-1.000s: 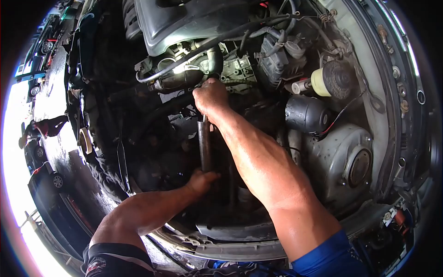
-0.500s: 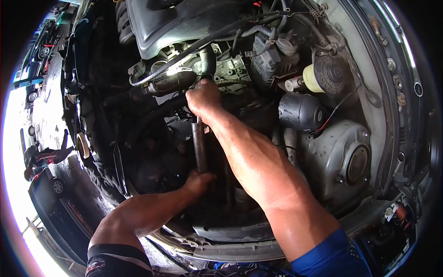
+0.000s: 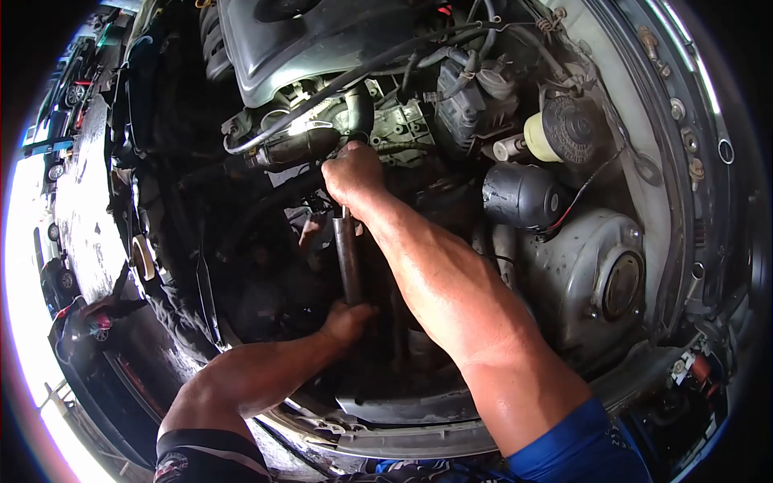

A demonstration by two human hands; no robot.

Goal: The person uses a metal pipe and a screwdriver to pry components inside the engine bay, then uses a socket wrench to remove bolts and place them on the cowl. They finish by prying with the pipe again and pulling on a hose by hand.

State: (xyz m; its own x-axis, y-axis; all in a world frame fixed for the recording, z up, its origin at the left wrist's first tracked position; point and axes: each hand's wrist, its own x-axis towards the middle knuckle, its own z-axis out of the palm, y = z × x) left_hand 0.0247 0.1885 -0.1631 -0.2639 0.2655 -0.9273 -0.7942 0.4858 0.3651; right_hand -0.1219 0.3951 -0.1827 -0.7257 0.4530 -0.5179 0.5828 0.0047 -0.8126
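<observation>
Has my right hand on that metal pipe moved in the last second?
No. The right hand, atop the metal pipe, stays the same gap left of the black canister; only the view drifted left.

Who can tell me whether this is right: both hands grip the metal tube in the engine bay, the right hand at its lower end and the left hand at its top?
Not quite: the ends are swapped. The head view shows the right hand closed on the top of the metal tube and the left hand gripping its lower end. Both hands do hold the tube in the engine bay.
</observation>
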